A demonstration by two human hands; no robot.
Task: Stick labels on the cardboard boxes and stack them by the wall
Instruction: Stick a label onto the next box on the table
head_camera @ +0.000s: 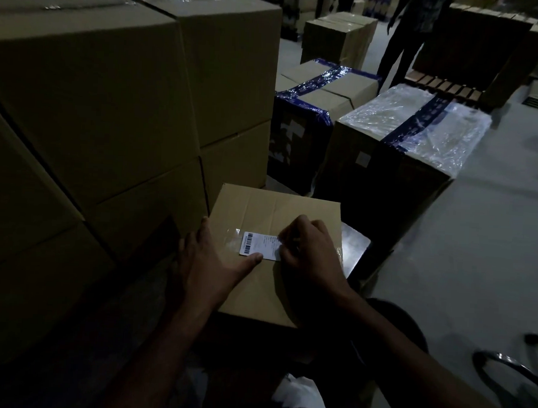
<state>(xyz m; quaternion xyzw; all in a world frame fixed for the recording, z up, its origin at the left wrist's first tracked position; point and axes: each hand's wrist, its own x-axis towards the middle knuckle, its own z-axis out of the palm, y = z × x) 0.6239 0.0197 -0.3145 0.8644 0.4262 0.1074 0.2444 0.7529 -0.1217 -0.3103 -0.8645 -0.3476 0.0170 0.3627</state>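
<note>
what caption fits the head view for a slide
Both hands, left hand and right hand, press a barcode label onto a small box beside stacked boxes.

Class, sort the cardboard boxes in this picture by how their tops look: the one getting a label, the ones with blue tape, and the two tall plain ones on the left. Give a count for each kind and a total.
Box with a white label under the left hand and right hand: 1
Blue-taped boxes: 2
Tall plain top boxes, left: 2
Total: 5
</note>
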